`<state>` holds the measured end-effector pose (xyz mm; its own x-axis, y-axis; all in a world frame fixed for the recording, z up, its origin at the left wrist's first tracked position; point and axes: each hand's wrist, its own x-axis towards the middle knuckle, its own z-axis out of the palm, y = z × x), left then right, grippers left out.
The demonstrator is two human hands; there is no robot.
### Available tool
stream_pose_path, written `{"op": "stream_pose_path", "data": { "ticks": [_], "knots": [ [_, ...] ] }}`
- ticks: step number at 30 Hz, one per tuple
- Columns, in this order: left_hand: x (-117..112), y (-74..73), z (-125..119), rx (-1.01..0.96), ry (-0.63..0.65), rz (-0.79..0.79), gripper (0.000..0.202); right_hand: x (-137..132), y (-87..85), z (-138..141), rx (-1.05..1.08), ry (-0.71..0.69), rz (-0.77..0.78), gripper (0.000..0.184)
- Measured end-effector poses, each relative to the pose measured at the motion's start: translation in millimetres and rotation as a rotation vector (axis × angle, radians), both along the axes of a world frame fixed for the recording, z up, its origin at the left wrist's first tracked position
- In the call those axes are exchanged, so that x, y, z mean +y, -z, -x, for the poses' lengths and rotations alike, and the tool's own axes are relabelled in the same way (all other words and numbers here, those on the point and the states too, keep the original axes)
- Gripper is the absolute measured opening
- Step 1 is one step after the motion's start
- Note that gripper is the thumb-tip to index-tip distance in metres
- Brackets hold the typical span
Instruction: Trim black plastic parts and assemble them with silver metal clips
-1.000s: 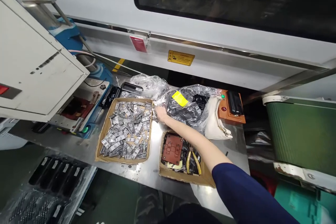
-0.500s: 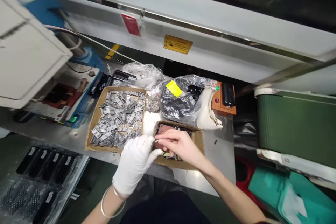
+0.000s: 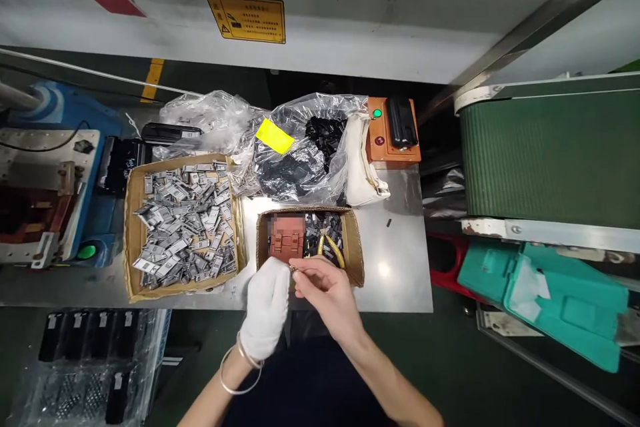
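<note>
My left hand [image 3: 267,307], in a white glove, and my bare right hand [image 3: 327,293] meet at the near edge of a steel table [image 3: 400,260]. Between the fingertips of both is a small metal part [image 3: 293,269]; the right hand pinches it and the gloved fingers touch it. Just beyond lies a small cardboard box [image 3: 357,247] with a brown block, dark parts and yellow-handled pliers [image 3: 333,248]. To its left a larger cardboard box [image 3: 131,227] holds several grey metal clips.
Clear plastic bags [image 3: 300,147] with dark parts and a yellow label lie behind the boxes, next to an orange switch box [image 3: 385,140]. A blue press fixture [image 3: 45,187] stands left, a green conveyor [image 3: 545,153] right, a teal case [image 3: 550,293] below it.
My right hand came back from the bag and clips to the table's near edge, and my gloved left hand came into view to meet it. The view tilted down.
</note>
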<state>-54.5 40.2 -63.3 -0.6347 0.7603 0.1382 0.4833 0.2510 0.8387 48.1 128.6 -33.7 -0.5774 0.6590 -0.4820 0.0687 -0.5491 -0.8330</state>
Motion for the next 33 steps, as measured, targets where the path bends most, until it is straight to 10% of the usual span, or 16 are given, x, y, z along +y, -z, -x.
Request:
{"op": "stream_pose_path", "data": {
  "ticks": [7, 14, 24, 33],
  "knots": [
    [19, 16.0, -10, -1.123, -0.403, 0.068, 0.057, 8, 57.1, -5, -0.290, -0.099, -0.472, 0.019],
    [4, 42.5, -15, -1.530, -0.673, 0.058, 0.062, 41, 141.6, 17, -0.503, -0.376, -0.623, 0.018],
    [-16, 37.6, -10, -1.222, -0.417, 0.108, 0.059, 49, 153.8, 38, -0.573, -0.423, -0.525, 0.015],
    [-29, 58.6, -9, -0.481, -0.130, 0.216, 0.028, -2, 91.0, 2, -0.256, -0.338, 0.035, 0.050]
  ]
}}
